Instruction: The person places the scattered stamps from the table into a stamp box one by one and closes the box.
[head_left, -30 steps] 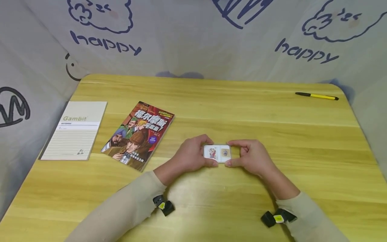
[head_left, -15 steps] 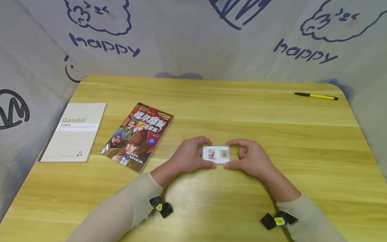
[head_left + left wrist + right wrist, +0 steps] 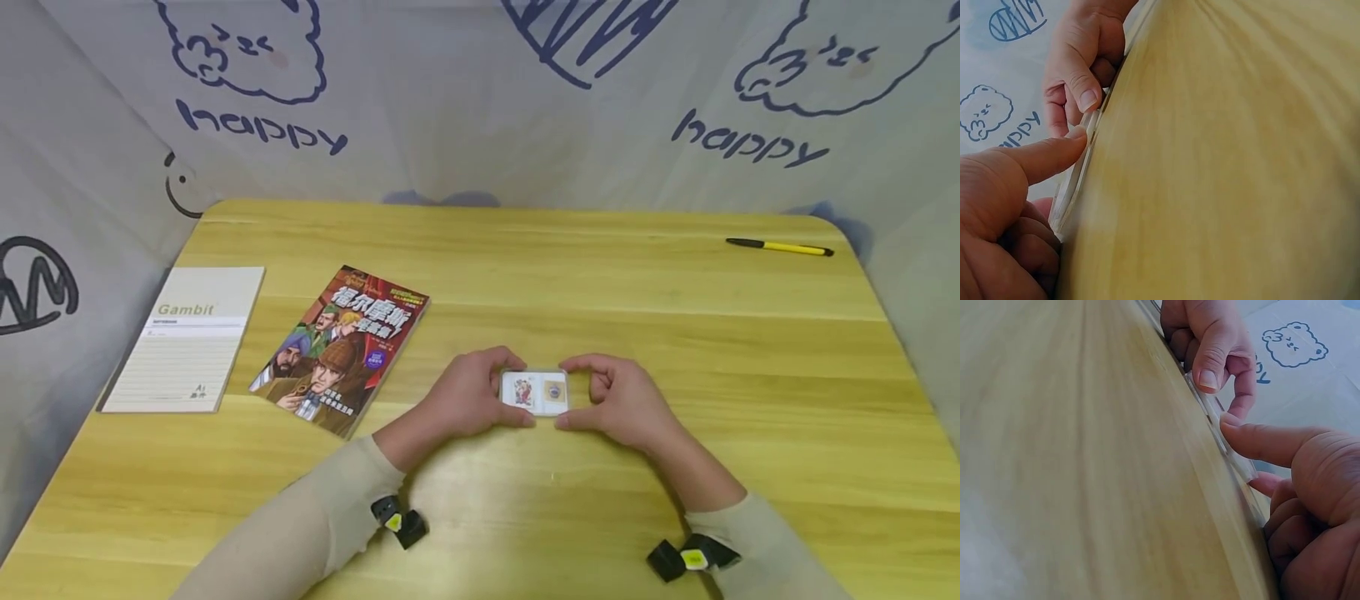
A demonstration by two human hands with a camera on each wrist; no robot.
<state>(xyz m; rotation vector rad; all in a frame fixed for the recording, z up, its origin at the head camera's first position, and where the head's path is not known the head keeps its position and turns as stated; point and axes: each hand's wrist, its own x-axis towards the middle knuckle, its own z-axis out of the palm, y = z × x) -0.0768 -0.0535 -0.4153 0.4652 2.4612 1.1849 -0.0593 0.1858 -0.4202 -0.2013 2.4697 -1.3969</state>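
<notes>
Both hands are drawing slightly toward the body: left hand (image 3: 468, 398) and right hand (image 3: 622, 402) are pinching the card case (image 3: 535, 391) right of the book (image 3: 341, 348); prying it open seems next.

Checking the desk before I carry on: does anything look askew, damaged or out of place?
Nothing looks damaged or spilled. The comic book lies at a slant beside the squarely laid notepad, and the pen sits alone at the far right corner. Both hands, left hand and right hand, hold the small clear card case.
</notes>
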